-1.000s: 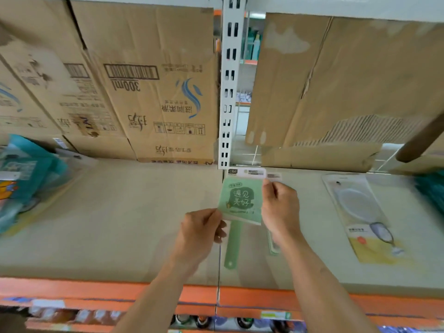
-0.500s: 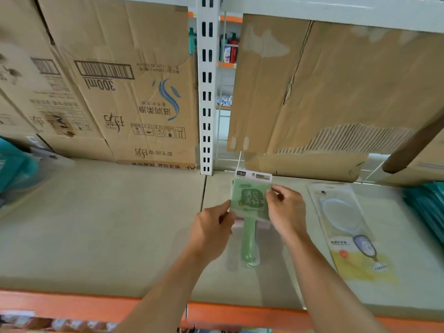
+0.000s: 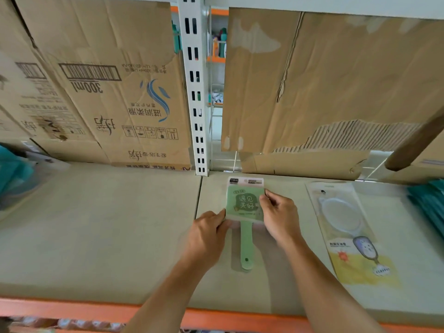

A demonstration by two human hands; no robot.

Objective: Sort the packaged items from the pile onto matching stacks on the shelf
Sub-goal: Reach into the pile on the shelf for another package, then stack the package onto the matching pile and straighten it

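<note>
Nearest, the left hand (image 3: 206,233) pinches the lower left corner of the green packaged brush (image 3: 245,207), and the right hand (image 3: 280,216) grips its right edge. It lies flat on the shelf (image 3: 96,224), beside a packaged mirror (image 3: 348,231). Behind stand cardboard boxes (image 3: 115,87).

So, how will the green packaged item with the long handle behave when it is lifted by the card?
The green packaged item probably feels light: both hands pinch it by fingertips only. Its flat card likely bends a little, while the handle looks stiff. The glossy film may be slippery.
</note>
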